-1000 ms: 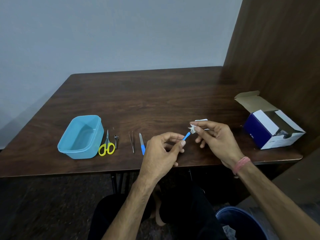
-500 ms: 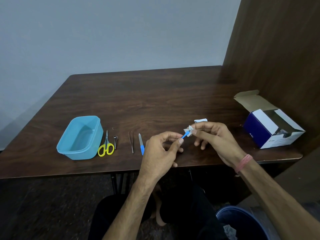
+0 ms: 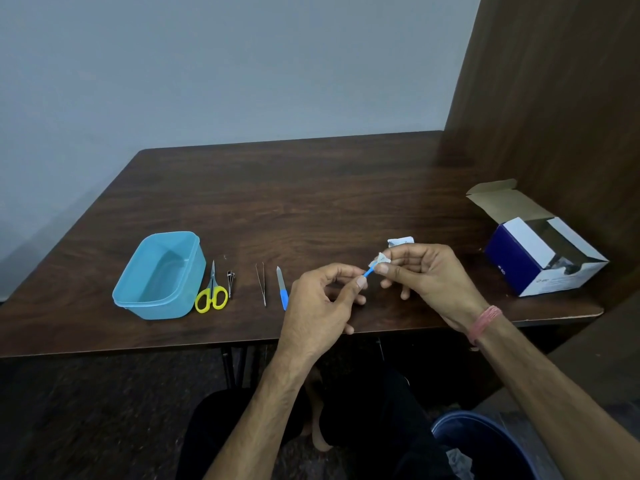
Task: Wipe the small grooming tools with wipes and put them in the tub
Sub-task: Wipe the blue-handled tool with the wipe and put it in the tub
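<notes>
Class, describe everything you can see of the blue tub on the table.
The tub is light blue, looks like translucent plastic, rectangular with rounded corners and a thicker rim band. It has no lid on and nothing shows inside. It stands upright near the table's front left edge, turned slightly askew. The yellow-handled scissors lie right beside its right wall; whether they touch is unclear. Neither hand touches it.

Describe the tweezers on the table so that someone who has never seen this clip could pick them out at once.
Start at the blue tub near the table's left front edge and follow the row of tools to its right. After the yellow-handled scissors and the small nail clipper come the tweezers, just before the blue-handled nail file. They are the only thin, bare metal pair of prongs, with no colour.
</notes>
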